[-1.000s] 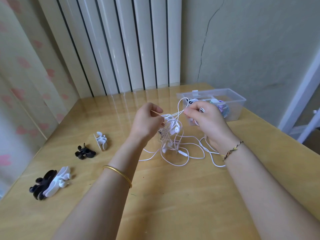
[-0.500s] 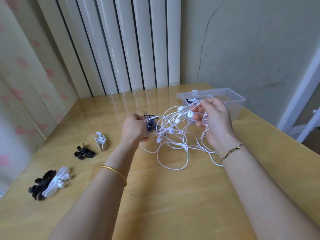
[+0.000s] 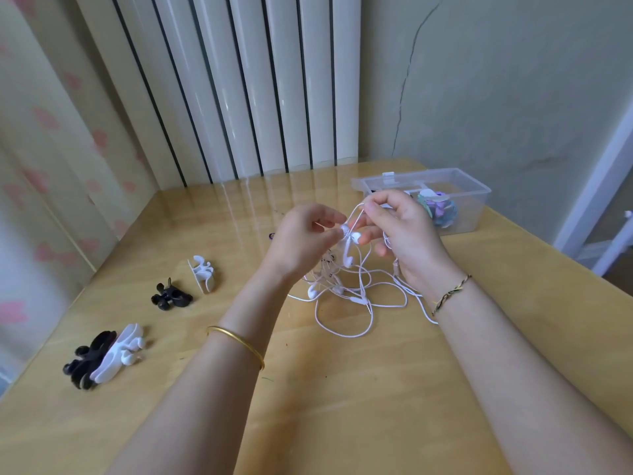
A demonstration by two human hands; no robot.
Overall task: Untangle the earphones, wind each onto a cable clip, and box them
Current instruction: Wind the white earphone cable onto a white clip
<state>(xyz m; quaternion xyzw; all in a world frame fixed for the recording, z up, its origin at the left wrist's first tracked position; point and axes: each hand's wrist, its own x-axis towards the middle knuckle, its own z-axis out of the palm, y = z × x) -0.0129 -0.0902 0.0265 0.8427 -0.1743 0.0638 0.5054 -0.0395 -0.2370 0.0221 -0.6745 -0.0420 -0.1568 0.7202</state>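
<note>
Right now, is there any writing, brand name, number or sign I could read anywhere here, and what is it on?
None: no readable text shows anywhere in this view.
The clear plastic box shows no label.
The white earphones look plain, with no visible brand.
The cable clips, black and white, look unmarked.
The pastel bundle inside the box shows coloured shapes, too blurred to tell any lettering.
</note>
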